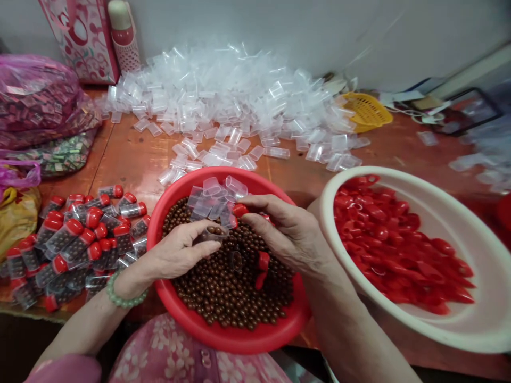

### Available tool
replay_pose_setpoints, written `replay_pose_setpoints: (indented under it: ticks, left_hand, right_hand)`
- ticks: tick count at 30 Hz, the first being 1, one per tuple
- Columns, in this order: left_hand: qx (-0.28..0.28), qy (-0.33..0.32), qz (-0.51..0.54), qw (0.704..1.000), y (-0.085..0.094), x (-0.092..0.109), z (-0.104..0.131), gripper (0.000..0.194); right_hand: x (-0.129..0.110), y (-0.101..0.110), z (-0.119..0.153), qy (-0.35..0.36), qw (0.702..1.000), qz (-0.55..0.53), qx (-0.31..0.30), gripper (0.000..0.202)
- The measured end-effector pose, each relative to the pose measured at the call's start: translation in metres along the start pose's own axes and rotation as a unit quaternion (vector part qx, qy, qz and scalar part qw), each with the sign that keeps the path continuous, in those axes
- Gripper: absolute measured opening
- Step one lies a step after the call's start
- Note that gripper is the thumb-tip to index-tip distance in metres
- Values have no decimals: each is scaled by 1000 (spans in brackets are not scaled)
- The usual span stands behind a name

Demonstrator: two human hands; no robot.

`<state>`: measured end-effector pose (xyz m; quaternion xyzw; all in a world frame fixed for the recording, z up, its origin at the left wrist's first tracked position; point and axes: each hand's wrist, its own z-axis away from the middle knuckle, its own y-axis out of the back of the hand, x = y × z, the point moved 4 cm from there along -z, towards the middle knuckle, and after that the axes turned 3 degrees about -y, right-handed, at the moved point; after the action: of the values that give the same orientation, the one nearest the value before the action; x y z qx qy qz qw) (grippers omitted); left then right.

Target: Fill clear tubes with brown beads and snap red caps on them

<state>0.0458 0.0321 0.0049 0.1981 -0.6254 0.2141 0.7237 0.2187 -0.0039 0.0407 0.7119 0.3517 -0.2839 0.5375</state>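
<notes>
Over a red basin of small brown balls, my left hand pinches a clear plastic tube between thumb and fingers. Brown balls show at the tube's open mouth. My right hand holds a small red cap between thumb and forefinger, a little above and to the right of that tube. Several empty clear tubes lie on the balls at the basin's far side. Below my right hand, two red plastic pieces rest on the balls.
Filled tubes with red caps are heaped at left. A white basin of red plastic parts stands at right. Behind lie a large pile of clear tubes, a yellow basket, plastic bags and a bottle.
</notes>
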Motion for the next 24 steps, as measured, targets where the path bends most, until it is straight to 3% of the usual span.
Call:
replay_pose_setpoints:
  ticks: [10, 14, 19, 24]
  left_hand:
    - [3, 27, 44, 999, -2, -10, 1, 26]
    - [20, 47, 139, 989, -1, -11, 1, 28]
    - [41, 47, 174, 983, 2, -13, 1, 26]
    - [31, 55, 214, 975, 2, -10, 1, 26]
  right_hand:
    - [-23, -26, -4, 96, 993, -15, -74, 17]
    - [-16, -19, -1, 83, 994, 15, -72, 18]
    - [1, -2, 8, 35, 997, 51, -49, 16]
    - [-9, -6, 5, 41, 998, 33, -39, 20]
